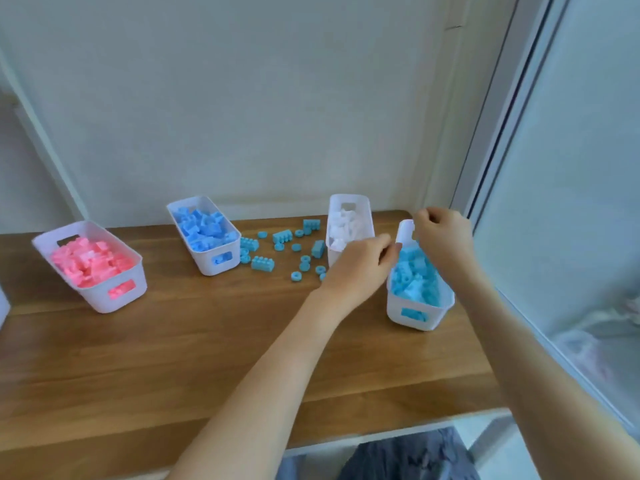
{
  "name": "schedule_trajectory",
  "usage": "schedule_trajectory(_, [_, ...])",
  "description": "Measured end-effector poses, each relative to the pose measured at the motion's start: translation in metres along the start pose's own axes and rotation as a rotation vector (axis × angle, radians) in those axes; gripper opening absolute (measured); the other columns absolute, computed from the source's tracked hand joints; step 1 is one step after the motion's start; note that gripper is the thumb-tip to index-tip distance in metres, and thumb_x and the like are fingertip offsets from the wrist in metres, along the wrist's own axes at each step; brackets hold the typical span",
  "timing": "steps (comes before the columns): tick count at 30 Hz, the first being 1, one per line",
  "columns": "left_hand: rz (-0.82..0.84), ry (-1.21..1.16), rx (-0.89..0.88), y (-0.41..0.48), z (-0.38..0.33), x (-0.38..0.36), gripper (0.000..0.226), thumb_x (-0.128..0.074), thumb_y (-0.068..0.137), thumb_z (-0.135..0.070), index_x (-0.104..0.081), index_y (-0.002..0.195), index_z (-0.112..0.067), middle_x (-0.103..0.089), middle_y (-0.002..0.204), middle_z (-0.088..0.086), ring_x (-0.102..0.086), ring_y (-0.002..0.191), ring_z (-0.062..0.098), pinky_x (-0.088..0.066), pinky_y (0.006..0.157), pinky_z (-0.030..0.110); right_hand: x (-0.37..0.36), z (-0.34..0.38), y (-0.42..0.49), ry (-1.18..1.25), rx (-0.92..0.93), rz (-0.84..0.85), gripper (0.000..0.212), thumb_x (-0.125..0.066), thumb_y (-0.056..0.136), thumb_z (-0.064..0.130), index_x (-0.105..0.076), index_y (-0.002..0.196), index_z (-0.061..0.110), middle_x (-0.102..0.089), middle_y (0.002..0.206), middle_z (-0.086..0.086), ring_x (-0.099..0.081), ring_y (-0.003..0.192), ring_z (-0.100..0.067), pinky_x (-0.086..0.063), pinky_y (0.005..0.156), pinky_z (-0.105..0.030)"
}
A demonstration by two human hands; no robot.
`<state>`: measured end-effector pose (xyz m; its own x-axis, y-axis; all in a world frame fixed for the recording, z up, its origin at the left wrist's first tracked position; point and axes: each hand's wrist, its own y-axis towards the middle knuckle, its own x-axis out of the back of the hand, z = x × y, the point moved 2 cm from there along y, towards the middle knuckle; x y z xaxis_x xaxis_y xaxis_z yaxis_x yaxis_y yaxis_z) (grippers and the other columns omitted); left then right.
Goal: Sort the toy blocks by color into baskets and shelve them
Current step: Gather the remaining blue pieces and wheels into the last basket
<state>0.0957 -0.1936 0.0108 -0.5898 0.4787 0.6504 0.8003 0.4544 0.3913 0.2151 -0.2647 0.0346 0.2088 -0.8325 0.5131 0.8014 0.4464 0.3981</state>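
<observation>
The left hand (360, 263) is being held, fingers curled, at the left rim of the white plastic basket of turquoise blocks (438, 318). The right hand (445, 237) is being held curled over its far end. Whether either is gripping a block cannot be told. Turquoise sorting is seemingly being finished. Loose turquoise studded bricks and rings (262, 263), lying left of that basket on the wooden worktop (207, 341), are needing gathering next.

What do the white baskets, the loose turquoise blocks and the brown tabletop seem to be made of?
White baskets: likely moulded plastic, smooth walls with handle slots. Loose turquoise blocks: probably plastic, matte, studded. Brown tabletop: wood or wood-look laminate, grain lines, slight sheen.
</observation>
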Motion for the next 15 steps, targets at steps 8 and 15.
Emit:
schedule_trajectory(8, [0.173,0.181,-0.075,0.027,-0.005,-0.047,0.023,-0.042,0.101,-0.023,-0.058,0.091,-0.009,-0.043,0.083,-0.002,-0.047,0.075,0.014,-0.035,0.066,0.027,0.002,-0.042,0.005,0.01,0.02,0.126,0.034,-0.039,0.092,0.019,-0.047,0.07,-0.006,-0.044,0.06,-0.008,-0.036,0.053,-0.015,-0.03,0.051,-0.028])
schedule_trajectory(15, [0.345,0.271,-0.044,0.031,-0.007,-0.051,0.029,-0.037,0.102,-0.022,-0.055,0.121,-0.01,-0.051,0.108,0.004,-0.051,0.081,0.015,-0.042,0.071,0.032,-0.015,-0.041,0.021,0.001,-0.069,0.109,0.037,-0.04,0.09,0.02,-0.055,0.077,-0.011,-0.053,0.07,-0.016,-0.041,0.06,-0.019,-0.034,0.055,-0.028])
